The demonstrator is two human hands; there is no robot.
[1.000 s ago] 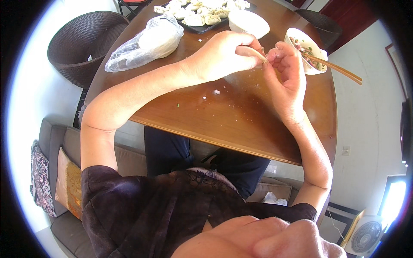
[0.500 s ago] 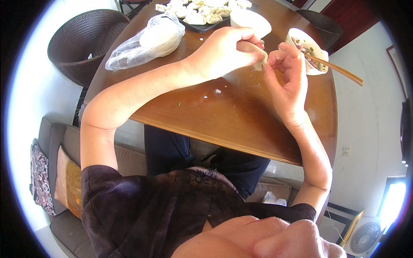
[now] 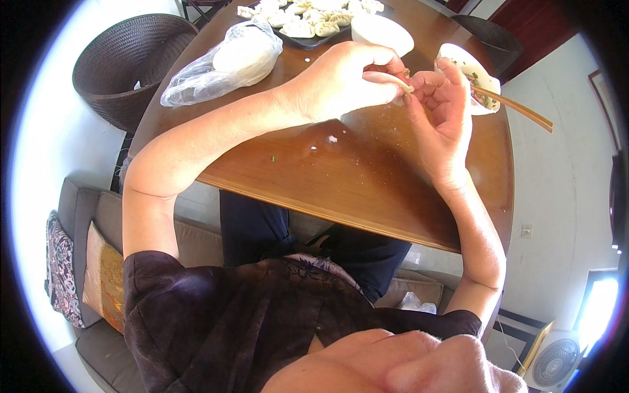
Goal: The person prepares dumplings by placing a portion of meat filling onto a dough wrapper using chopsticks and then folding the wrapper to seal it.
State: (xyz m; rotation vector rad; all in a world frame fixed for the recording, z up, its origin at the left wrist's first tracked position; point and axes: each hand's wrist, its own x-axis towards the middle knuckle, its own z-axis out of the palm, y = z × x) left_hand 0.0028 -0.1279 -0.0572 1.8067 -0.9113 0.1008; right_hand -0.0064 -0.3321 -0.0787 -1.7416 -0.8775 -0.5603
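Above the wooden table (image 3: 308, 170), my left hand (image 3: 347, 78) is closed around a dumpling (image 3: 407, 87), its pale dough folded and a bit of filling showing at the top. My right hand (image 3: 449, 124) pinches the right end of the same dumpling between thumb and fingertips. Fingers cover most of the dough. Just beyond my right hand stands a white bowl of chopped meat and green filling (image 3: 483, 99); a pair of chopsticks (image 3: 521, 112) leans out of it to the right.
A second white bowl (image 3: 383, 33) stands behind my left hand. Beside it, a dark tray (image 3: 313, 44) bears several finished dumplings (image 3: 298, 27). A clear plastic bag with dough (image 3: 229, 62) lies at the left. Flour crumbs (image 3: 332, 139) dot the table, and a woven chair (image 3: 128, 72) stands beyond its left edge.
The dumpling's dough edge has come round to the right and is folded more closely. My right fingers have shifted slightly and now meet its end.
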